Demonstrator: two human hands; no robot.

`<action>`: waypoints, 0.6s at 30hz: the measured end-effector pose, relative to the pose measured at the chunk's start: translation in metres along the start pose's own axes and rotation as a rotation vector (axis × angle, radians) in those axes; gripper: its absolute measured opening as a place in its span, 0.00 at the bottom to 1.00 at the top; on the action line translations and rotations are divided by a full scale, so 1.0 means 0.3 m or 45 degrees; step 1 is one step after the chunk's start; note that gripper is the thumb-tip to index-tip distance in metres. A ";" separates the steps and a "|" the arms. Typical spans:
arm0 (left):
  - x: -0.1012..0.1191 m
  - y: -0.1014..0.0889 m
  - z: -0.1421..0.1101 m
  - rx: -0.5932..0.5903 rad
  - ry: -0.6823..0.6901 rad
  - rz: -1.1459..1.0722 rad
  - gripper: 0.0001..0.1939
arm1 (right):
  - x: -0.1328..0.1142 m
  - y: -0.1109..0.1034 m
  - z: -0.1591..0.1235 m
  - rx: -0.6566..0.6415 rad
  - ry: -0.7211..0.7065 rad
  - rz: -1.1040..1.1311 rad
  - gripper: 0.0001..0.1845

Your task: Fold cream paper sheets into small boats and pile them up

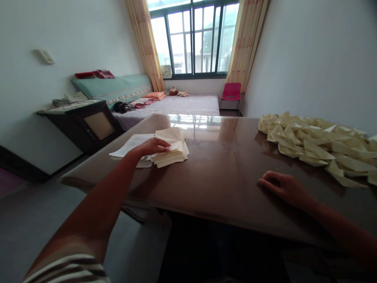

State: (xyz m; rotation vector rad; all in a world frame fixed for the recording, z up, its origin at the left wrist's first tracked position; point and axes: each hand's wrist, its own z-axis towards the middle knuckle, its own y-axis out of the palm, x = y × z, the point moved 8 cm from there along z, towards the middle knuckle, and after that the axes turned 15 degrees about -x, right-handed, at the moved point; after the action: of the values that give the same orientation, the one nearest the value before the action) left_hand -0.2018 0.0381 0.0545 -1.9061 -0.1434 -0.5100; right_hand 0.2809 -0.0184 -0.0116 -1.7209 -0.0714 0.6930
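My left hand (151, 146) reaches over a stack of cream paper sheets (170, 159), its fingers stretched out on the top sheets. A small gap shows between thumb and forefinger, and no sheet is visibly lifted. Beside the stack, partly under my left wrist, lie white printed papers (131, 143). My right hand (284, 186) rests on the brown tabletop (212, 177) with its fingers curled and the thumb close to the forefinger. Nothing shows in it. Just beyond it spreads a large pile of folded cream paper pieces (315, 141), pointed and overlapping.
Left of the table stands a dark cabinet (94, 122) with things on top. A bed (188, 105) with cloths and soft toys lies beyond the table. A pink chair (231, 92) stands below the window (194, 43), near the right wall.
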 end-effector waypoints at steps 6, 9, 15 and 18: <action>0.000 0.006 -0.005 0.098 0.070 -0.010 0.23 | 0.005 0.003 -0.002 0.006 0.038 -0.005 0.21; 0.002 0.012 -0.013 0.098 0.119 -0.062 0.23 | 0.018 0.010 -0.003 -0.006 0.061 0.002 0.21; -0.006 0.008 -0.018 0.239 0.122 -0.115 0.16 | 0.023 0.014 0.000 -0.016 0.075 0.008 0.22; -0.020 0.013 -0.015 0.339 0.071 -0.122 0.14 | 0.015 0.012 -0.002 -0.014 0.082 0.017 0.21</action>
State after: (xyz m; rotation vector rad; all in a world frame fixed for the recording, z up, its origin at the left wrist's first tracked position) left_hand -0.2071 0.0333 0.0501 -1.6297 -0.2547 -0.5780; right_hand 0.2839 -0.0180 -0.0167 -1.7542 -0.0193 0.6472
